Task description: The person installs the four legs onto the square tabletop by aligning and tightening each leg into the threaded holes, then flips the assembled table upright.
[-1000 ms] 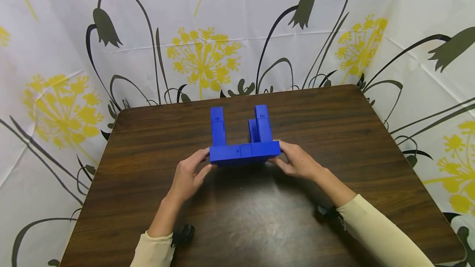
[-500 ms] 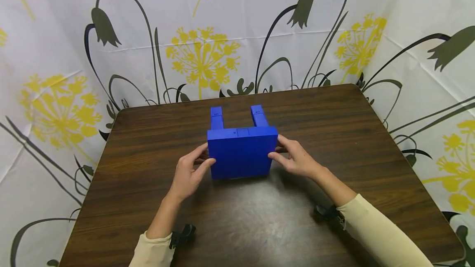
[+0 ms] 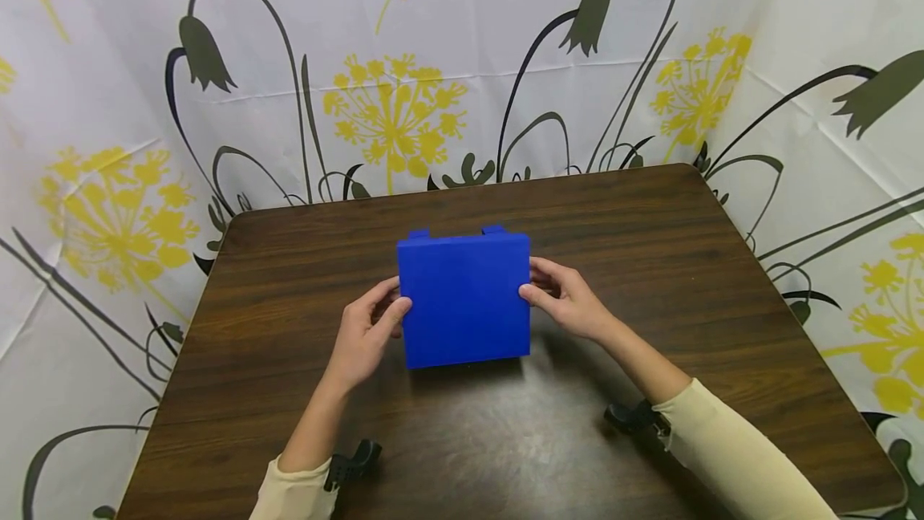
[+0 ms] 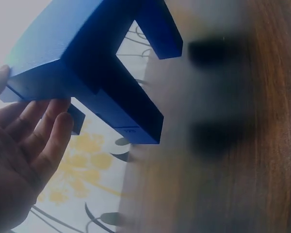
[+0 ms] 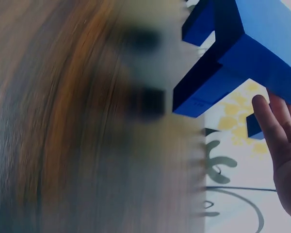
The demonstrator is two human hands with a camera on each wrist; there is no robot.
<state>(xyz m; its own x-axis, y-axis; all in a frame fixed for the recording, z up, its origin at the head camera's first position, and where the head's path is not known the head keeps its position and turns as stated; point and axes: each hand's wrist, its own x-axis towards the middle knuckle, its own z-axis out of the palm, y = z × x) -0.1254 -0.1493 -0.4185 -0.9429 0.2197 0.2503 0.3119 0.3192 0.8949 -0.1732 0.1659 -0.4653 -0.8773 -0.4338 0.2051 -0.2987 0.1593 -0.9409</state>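
Note:
A blue miniature table (image 3: 464,299) with a smooth square top and block legs is held between both hands. In the head view its top faces me, and two legs barely show past the far edge. My left hand (image 3: 366,331) grips the left edge, thumb on the top face and fingers around the side. My right hand (image 3: 570,301) holds the right edge in the same way. Both wrist views show a blue leg (image 4: 131,119) pointing down at the wooden surface, apart from its dark reflection. Fingers of the right hand (image 5: 283,131) lie along the side.
The brown wooden tabletop (image 3: 289,263) extends around the hands. Behind it hangs a white curtain (image 3: 462,30) printed with yellow and grey flowers. Dark straps with small devices, such as the left wrist camera (image 3: 354,464), sit on both wrists.
The blue miniature table has been tilted in both hands: its legs, which pointed away from me, have swung down behind the top, and the flat top has turned up into view.

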